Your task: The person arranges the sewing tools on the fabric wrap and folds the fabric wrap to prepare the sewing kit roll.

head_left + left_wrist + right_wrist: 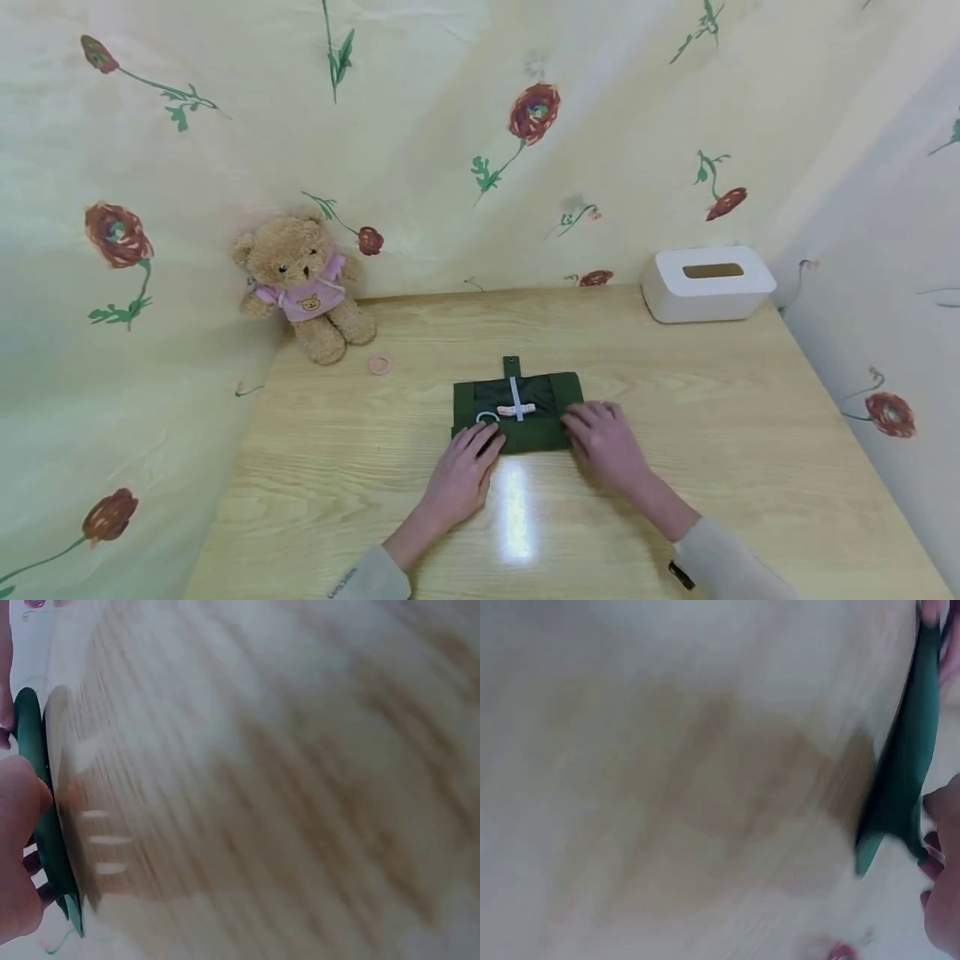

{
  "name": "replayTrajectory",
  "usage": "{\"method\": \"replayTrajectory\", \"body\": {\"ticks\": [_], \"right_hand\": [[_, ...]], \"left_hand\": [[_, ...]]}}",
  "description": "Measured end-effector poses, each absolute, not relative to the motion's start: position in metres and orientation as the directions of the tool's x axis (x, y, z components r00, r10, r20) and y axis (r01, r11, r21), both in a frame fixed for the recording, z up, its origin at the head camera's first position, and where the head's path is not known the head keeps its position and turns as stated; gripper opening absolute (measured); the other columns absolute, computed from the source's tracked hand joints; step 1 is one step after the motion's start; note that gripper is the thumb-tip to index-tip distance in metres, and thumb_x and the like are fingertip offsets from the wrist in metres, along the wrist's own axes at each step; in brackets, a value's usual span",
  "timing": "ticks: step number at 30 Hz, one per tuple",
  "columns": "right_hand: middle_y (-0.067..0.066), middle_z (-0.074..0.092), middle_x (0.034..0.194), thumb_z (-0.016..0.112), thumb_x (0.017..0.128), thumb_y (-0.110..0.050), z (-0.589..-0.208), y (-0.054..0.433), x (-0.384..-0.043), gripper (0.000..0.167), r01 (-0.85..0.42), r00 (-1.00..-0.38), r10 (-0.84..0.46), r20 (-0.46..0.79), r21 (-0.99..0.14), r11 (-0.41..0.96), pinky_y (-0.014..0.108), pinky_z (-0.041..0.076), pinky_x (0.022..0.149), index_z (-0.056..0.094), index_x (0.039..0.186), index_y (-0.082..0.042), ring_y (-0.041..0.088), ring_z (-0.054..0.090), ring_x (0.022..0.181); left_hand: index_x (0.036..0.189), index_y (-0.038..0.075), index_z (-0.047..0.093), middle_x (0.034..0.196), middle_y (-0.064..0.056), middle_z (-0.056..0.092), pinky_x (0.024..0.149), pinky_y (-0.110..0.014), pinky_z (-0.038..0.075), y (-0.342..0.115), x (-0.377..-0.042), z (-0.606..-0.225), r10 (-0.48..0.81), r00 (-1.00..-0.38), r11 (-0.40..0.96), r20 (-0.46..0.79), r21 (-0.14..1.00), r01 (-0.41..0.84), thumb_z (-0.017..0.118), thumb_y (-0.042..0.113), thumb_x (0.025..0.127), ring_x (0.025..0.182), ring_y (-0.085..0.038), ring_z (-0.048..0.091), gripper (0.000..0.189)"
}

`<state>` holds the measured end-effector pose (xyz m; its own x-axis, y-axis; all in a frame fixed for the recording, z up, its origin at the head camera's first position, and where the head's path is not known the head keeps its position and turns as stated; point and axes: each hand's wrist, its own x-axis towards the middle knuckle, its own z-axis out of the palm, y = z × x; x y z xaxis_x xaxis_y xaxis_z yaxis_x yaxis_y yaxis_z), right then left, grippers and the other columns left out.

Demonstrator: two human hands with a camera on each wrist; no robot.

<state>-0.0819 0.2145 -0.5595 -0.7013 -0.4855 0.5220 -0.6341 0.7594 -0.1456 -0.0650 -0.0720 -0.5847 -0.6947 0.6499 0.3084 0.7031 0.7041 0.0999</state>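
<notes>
A dark green fabric pouch (536, 437) lies unfolded on the table, its front part folded up over a black inner panel (540, 392). A snap tab (512, 365) sticks out at its back edge. On the panel, a pale strap (515, 392) crosses a small whitish striped piece (525, 410), and a light ring (487, 416) shows partly beside it. My left hand (463, 475) pinches the front left of the fold, thumb at the near edge in the left wrist view. At the right end, my right hand (611, 446) pinches the green cloth (907, 765), which rises off the table there.
A teddy bear (307, 283) in a pink top sits at the back left, with a pink ring (380, 364) near its feet. A white tissue box (708, 287) stands at the back right. Flowered cloth (442, 150) hangs behind the wooden table (337, 475).
</notes>
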Motion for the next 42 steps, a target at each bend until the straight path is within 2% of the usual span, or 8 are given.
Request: {"method": "replayTrajectory", "body": {"ticks": [3, 6, 16, 24, 31, 34, 38, 42], "right_hand": [[0.018, 0.069, 0.115, 0.079, 0.08, -0.016, -0.565, 0.216, -0.071, 0.039, -0.691, -0.662, -0.563, 0.494, -0.112, 0.715, 0.055, 0.046, 0.087, 0.071, 0.114, 0.002, 0.036, 0.064, 0.105], [0.017, 0.067, 0.121, 0.081, 0.08, -0.017, -0.572, 0.22, -0.068, 0.047, -0.664, -0.707, -0.555, 0.439, -0.141, 0.735, 0.053, 0.045, 0.09, 0.069, 0.121, 0.002, 0.034, 0.064, 0.11], [0.011, 0.071, 0.115, 0.08, 0.083, -0.013, -0.58, 0.228, -0.075, 0.04, -0.663, -0.727, -0.526, 0.441, -0.248, 0.707, 0.048, 0.044, 0.082, 0.071, 0.119, -0.001, 0.029, 0.067, 0.101], [0.006, 0.073, 0.098, 0.078, 0.086, -0.009, -0.572, 0.231, -0.087, 0.035, -0.644, -0.756, -0.5, 0.422, -0.339, 0.686, 0.044, 0.045, 0.079, 0.07, 0.118, 0.001, 0.018, 0.066, 0.084], [-0.008, 0.061, 0.074, 0.075, 0.088, -0.006, -0.559, 0.231, -0.099, 0.031, -0.596, -0.802, -0.469, 0.37, -0.446, 0.667, 0.045, 0.046, 0.076, 0.07, 0.119, 0.001, 0.003, 0.049, 0.063], [-0.014, 0.05, 0.064, 0.072, 0.089, -0.002, -0.556, 0.23, -0.106, 0.03, -0.595, -0.803, -0.47, 0.366, -0.512, 0.619, 0.037, 0.047, 0.064, 0.068, 0.119, 0.005, -0.002, 0.038, 0.055], [-0.016, 0.039, 0.057, 0.067, 0.093, 0.001, -0.554, 0.229, -0.114, 0.029, -0.567, -0.816, -0.47, 0.335, -0.617, 0.545, 0.025, 0.037, 0.045, 0.065, 0.12, 0.011, -0.004, 0.029, 0.048], [-0.013, 0.04, 0.056, 0.064, 0.097, -0.005, -0.552, 0.228, -0.123, 0.029, -0.457, -0.874, -0.429, 0.228, -0.684, 0.568, 0.024, 0.034, 0.046, 0.064, 0.122, 0.009, -0.001, 0.03, 0.046]], "left_hand": [[0.137, 0.008, 0.06, 0.143, -0.014, 0.051, 0.109, -0.043, 0.035, -0.072, -0.066, -0.588, 0.653, -0.685, 0.695, 0.324, 0.105, 0.712, 0.065, 0.014, 0.094, 0.132, -0.031, 0.046, 0.044], [0.139, 0.008, 0.058, 0.144, -0.016, 0.049, 0.11, -0.042, 0.034, -0.075, -0.068, -0.59, 0.648, -0.691, 0.697, 0.321, 0.116, 0.707, 0.067, 0.016, 0.094, 0.133, -0.031, 0.045, 0.046], [0.145, 0.01, 0.052, 0.148, -0.011, 0.048, 0.107, -0.049, 0.036, -0.094, -0.074, -0.591, 0.606, -0.753, 0.742, 0.255, 0.16, 0.651, 0.065, 0.016, 0.097, 0.134, -0.031, 0.045, 0.05], [0.141, 0.005, 0.056, 0.136, -0.01, 0.061, 0.107, -0.058, 0.033, -0.096, -0.086, -0.585, 0.582, -0.749, 0.699, 0.317, 0.276, 0.66, 0.06, 0.011, 0.1, 0.127, -0.032, 0.053, 0.042], [0.139, 0.006, 0.057, 0.113, -0.011, 0.072, 0.102, -0.055, 0.039, -0.095, -0.099, -0.568, 0.571, -0.776, 0.684, 0.269, 0.367, 0.63, 0.059, 0.008, 0.1, 0.112, -0.031, 0.06, 0.039], [0.138, 0.003, 0.058, 0.099, -0.011, 0.073, 0.096, -0.052, 0.044, -0.094, -0.105, -0.56, 0.565, -0.787, 0.682, 0.249, 0.397, 0.615, 0.06, 0.006, 0.099, 0.103, -0.032, 0.062, 0.039], [0.139, 0.001, 0.056, 0.087, -0.009, 0.07, 0.094, -0.051, 0.045, -0.093, -0.113, -0.55, 0.544, -0.82, 0.695, 0.177, 0.452, 0.559, 0.057, 0.006, 0.101, 0.098, -0.03, 0.061, 0.039], [0.139, -0.002, 0.055, 0.091, -0.011, 0.067, 0.088, -0.049, 0.047, -0.089, -0.123, -0.54, 0.495, -0.864, 0.706, 0.093, 0.537, 0.462, 0.052, 0.008, 0.103, 0.095, -0.03, 0.06, 0.038]]}}
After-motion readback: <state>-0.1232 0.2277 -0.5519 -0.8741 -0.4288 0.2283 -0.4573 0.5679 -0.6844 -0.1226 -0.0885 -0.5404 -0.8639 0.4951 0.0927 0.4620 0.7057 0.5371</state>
